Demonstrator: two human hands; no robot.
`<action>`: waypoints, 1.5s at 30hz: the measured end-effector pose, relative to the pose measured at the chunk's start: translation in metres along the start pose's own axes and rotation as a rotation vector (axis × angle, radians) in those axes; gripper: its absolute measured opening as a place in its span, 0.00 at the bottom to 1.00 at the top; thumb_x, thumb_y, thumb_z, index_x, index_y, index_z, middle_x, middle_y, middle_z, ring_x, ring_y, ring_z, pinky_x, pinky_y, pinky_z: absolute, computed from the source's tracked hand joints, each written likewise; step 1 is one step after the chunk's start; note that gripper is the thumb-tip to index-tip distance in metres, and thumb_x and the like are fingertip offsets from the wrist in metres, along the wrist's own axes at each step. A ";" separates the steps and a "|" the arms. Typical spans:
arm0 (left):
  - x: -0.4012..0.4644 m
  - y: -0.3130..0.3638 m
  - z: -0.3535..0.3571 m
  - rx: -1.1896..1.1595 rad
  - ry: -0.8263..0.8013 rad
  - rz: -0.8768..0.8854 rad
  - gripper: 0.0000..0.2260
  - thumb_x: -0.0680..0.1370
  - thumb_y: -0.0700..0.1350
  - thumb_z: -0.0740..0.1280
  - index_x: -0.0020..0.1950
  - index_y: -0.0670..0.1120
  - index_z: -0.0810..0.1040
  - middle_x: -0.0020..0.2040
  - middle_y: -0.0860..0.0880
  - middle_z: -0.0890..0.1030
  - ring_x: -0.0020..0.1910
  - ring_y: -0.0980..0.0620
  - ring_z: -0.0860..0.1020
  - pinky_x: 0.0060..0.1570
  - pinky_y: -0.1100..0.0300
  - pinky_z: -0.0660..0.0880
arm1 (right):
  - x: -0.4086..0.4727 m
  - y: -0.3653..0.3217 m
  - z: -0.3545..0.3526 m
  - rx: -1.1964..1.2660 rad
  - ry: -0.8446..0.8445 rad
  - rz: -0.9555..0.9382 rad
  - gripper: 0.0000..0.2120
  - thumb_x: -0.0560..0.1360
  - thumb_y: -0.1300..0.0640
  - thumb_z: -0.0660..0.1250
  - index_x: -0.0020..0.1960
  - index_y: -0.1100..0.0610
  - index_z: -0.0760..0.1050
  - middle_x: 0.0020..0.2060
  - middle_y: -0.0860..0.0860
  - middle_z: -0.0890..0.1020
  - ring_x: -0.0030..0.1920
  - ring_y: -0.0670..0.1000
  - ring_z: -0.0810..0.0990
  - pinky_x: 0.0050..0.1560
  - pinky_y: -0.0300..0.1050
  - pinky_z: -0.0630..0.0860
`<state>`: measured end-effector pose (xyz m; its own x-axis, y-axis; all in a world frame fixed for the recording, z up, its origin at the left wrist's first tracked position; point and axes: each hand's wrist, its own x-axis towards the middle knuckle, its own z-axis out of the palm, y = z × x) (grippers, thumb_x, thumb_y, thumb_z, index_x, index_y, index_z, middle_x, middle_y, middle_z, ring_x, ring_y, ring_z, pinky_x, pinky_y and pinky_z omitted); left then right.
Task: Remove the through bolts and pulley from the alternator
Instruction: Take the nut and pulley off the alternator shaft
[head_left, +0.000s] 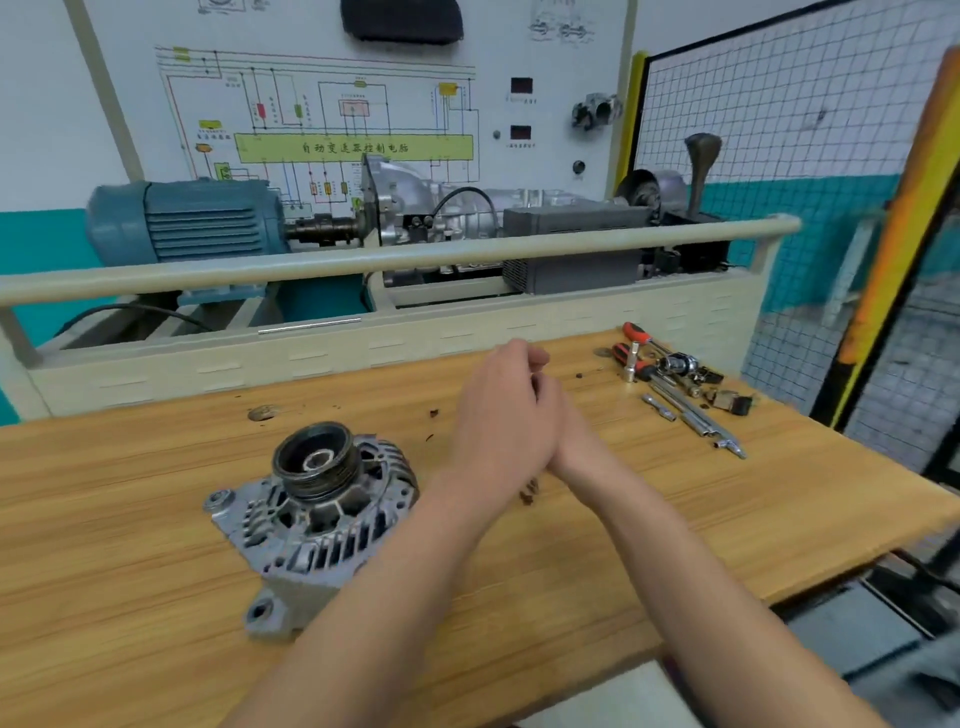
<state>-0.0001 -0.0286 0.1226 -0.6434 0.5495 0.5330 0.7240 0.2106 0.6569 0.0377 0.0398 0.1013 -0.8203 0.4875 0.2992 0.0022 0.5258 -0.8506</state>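
Your wooden bench (571, 545) carries everything, largest first. Behind it, far side, sits a training rig with a blue motor (176, 221) and a wiring board (332, 119); not part of your job, just backdrop.

The alternator (311, 514) sits near-left on the bench, resting on its rear housing with the pulley (316, 460) facing up. That is a sensible pose: it looks stable and the pulley nut is reachable from above. The pulley is mounted, not yet removed. I can't make out the through bolts clearly from here, so I can't tell whether any are out.

Your left hand (501, 410) and right hand (563, 439) are pressed together over mid-bench, right of the alternator and apart from it. Left fingers curl loosely at the top; whether they pinch something small I cannot tell. The right hand is mostly hidden behind the left, so its grip is also unclear. Neither is touching the alternator or a tool.

The tool cluster (675, 384) lies far-right: red-handled drivers, sockets, extension bars, all within your right arm's reach. Likely you fetch a tool there next.

Small dark debris specks (527, 496) are scattered near your wrists.
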 end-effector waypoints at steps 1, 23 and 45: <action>0.010 0.007 0.021 -0.031 -0.045 -0.019 0.11 0.78 0.39 0.60 0.59 0.44 0.77 0.57 0.49 0.79 0.57 0.52 0.75 0.56 0.60 0.70 | 0.000 0.012 -0.019 0.014 0.041 0.044 0.15 0.76 0.68 0.59 0.36 0.52 0.73 0.27 0.42 0.77 0.31 0.39 0.72 0.29 0.30 0.68; 0.233 -0.018 0.388 0.415 -0.646 0.216 0.12 0.77 0.34 0.61 0.60 0.38 0.74 0.56 0.40 0.77 0.55 0.40 0.77 0.49 0.50 0.74 | 0.238 0.306 -0.250 -0.454 0.384 0.507 0.15 0.78 0.62 0.62 0.63 0.65 0.76 0.60 0.61 0.79 0.61 0.59 0.77 0.57 0.47 0.72; 0.226 -0.041 0.393 0.461 -0.484 0.204 0.12 0.74 0.29 0.63 0.56 0.38 0.76 0.52 0.41 0.78 0.50 0.41 0.79 0.39 0.54 0.71 | 0.281 0.317 -0.242 -0.582 0.198 0.623 0.12 0.75 0.64 0.66 0.37 0.61 0.65 0.35 0.54 0.70 0.44 0.56 0.71 0.41 0.46 0.67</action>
<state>-0.0772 0.4046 0.0066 -0.3779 0.8903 0.2540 0.9191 0.3276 0.2189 -0.0533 0.5124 0.0203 -0.4583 0.8883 -0.0308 0.7528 0.3695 -0.5448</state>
